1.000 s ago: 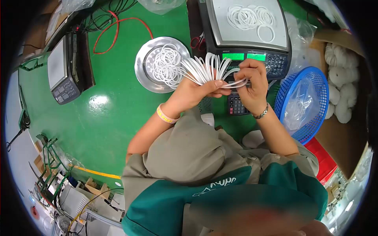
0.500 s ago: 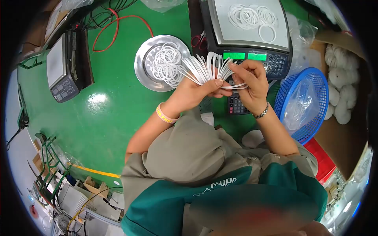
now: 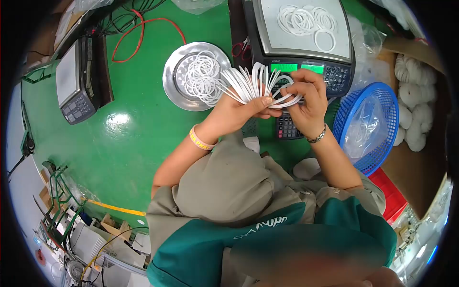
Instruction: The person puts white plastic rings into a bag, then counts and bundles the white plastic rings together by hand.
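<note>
A fanned bunch of thin white rings [image 3: 246,84] is gripped in my left hand [image 3: 237,111], with the thumb pressed across the lower ends. My right hand [image 3: 308,101] is closed on the rings at the bunch's right end, where a few spread away from the others. A silver metal plate [image 3: 171,91] with a heap of loose white rings [image 3: 203,76] lies beyond my left hand. Past my right hand stands a weighing scale [image 3: 265,36], and more white rings [image 3: 302,21] rest on its pan. A calculator [image 3: 288,126] is partly hidden below my hands.
On the right is a blue basket [image 3: 395,112] with a clear plastic bag [image 3: 366,126], beside a cardboard box [image 3: 406,167] of white bundles [image 3: 415,95]. Scissors [image 3: 241,49] lie left of the scale. A second scale [image 3: 76,81] and a red cable [image 3: 143,31] are at left.
My right fingers have shifted slightly, and the rings at the bunch's right end now stand apart in a wider loop. My left hand stays nearly still.
</note>
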A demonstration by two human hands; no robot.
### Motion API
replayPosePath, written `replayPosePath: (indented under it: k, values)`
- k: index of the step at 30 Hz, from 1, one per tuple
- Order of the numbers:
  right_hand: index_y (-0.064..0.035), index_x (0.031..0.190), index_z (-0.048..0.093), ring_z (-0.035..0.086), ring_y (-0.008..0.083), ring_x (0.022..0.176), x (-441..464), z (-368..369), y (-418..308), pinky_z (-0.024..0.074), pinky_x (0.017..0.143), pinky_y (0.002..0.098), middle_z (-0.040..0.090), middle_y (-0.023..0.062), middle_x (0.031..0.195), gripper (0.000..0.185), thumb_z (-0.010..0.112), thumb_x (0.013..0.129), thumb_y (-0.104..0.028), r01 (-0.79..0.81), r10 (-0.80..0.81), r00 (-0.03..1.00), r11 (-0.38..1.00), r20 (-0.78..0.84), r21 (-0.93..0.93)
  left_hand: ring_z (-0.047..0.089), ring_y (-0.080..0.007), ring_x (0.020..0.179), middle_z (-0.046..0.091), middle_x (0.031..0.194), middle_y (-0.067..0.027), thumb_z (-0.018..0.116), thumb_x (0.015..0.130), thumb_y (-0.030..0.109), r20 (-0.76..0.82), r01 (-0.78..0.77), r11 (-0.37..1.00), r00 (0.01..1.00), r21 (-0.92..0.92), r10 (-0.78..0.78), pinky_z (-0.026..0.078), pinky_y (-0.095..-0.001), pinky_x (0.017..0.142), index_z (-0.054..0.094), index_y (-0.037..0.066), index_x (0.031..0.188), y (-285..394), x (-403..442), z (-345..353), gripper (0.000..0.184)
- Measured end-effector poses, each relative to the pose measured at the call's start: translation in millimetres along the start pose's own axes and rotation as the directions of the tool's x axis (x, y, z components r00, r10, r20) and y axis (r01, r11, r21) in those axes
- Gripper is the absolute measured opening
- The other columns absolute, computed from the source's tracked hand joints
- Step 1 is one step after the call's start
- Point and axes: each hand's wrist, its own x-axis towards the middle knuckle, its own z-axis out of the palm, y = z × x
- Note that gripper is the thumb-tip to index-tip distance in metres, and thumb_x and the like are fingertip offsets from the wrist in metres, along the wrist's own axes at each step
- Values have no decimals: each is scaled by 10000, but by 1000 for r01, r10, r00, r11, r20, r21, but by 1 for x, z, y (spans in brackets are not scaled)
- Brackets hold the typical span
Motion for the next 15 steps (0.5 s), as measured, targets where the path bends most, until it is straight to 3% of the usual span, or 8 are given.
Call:
replayPosePath:
  k: [2, 6, 15]
  values:
    - [-64, 851, 593, 516, 218, 727, 1, 0, 1, 425, 631, 294, 545, 71, 818, 293, 607, 587, 61, 32, -32, 999, 999, 11, 9, 631, -189, 784, 606, 846, -84, 511, 860, 124, 17, -7, 1000, 1000, -11, 8, 513, -239, 633, 502, -9, 921, 1, -1, 0, 146]
    - [-85, 984, 621, 494, 195, 690, 5, 0, 0, 412, 622, 284, 533, 47, 798, 395, 587, 621, 65, 79, -76, 995, 995, 61, -54, 629, -194, 793, 604, 856, -82, 503, 864, 125, 28, -11, 1000, 1000, -9, 11, 512, -242, 635, 497, -12, 945, 1, -1, -1, 159]
    - [-80, 934, 643, 491, 181, 708, 0, -2, 3, 404, 616, 271, 510, 36, 790, 341, 630, 612, 32, 75, -71, 995, 995, 70, -61, 629, -204, 801, 602, 867, -81, 498, 870, 141, 24, -2, 999, 1000, -49, 3, 516, -260, 664, 489, -5, 962, 0, -2, -2, 172]
